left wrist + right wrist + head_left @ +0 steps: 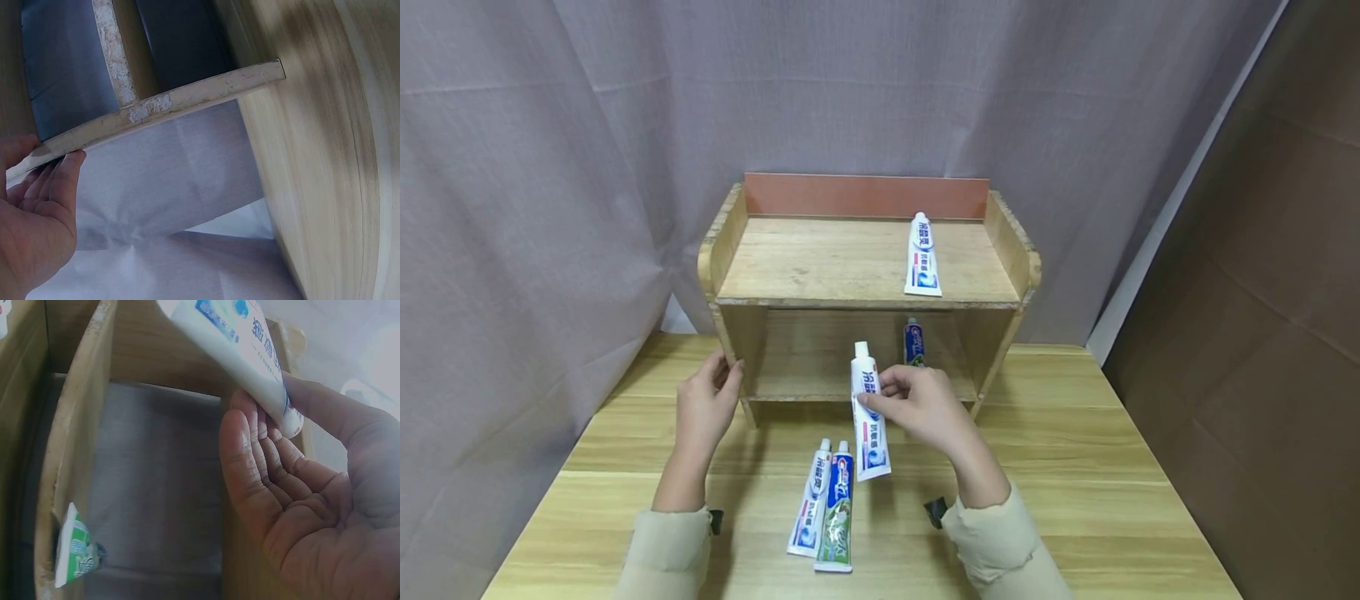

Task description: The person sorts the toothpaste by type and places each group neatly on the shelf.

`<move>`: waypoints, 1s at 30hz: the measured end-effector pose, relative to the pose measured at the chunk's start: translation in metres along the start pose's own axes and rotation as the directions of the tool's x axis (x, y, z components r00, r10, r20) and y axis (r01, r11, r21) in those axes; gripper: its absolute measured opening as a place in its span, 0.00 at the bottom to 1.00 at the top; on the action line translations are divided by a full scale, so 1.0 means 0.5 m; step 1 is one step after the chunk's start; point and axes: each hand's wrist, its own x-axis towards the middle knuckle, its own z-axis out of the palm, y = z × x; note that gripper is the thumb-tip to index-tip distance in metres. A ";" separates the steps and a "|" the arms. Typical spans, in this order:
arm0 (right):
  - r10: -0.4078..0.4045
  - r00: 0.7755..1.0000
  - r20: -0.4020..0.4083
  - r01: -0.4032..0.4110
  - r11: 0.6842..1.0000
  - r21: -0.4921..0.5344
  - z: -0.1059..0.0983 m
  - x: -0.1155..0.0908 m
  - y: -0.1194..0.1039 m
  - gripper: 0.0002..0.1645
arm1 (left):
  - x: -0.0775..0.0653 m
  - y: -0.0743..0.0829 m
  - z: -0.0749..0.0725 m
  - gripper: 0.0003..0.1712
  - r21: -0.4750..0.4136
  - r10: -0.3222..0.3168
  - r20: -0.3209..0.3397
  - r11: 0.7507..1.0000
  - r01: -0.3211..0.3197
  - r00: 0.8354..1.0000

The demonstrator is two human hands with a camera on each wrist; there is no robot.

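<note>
My right hand (928,408) pinches a white toothpaste tube (871,446) between thumb and fingers, cap up, in front of the small wooden shelf (842,267). In the right wrist view the same tube (240,359) slants above the curled fingers. My left hand (706,404) grips the front edge of the shelf's left side panel; the left wrist view shows thumb and fingers on either side of that panel edge (181,97). Another white tube (922,262) lies on the top board. A blue-and-green tube (913,342) lies on the lower board, partly behind my right hand.
On the table (1075,467), before the shelf, a white tube (810,508) and a blue-and-green tube (837,517) lie side by side, caps toward the shelf. A grey curtain (865,92) hangs behind. A brown surface (1255,292) stands at the right.
</note>
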 end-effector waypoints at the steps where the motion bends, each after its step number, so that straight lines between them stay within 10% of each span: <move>1: -0.007 1.000 -0.002 0.007 1.000 0.000 -0.001 0.002 -0.002 0.12 | 0.000 0.000 0.000 0.15 0.000 0.001 -0.001 1.000 -0.001 1.000; 30: -0.081 0.997 0.000 0.081 0.996 -0.026 -0.025 0.024 -0.067 0.13 | -0.001 0.002 0.001 0.14 0.012 -0.009 -0.005 1.000 0.009 1.000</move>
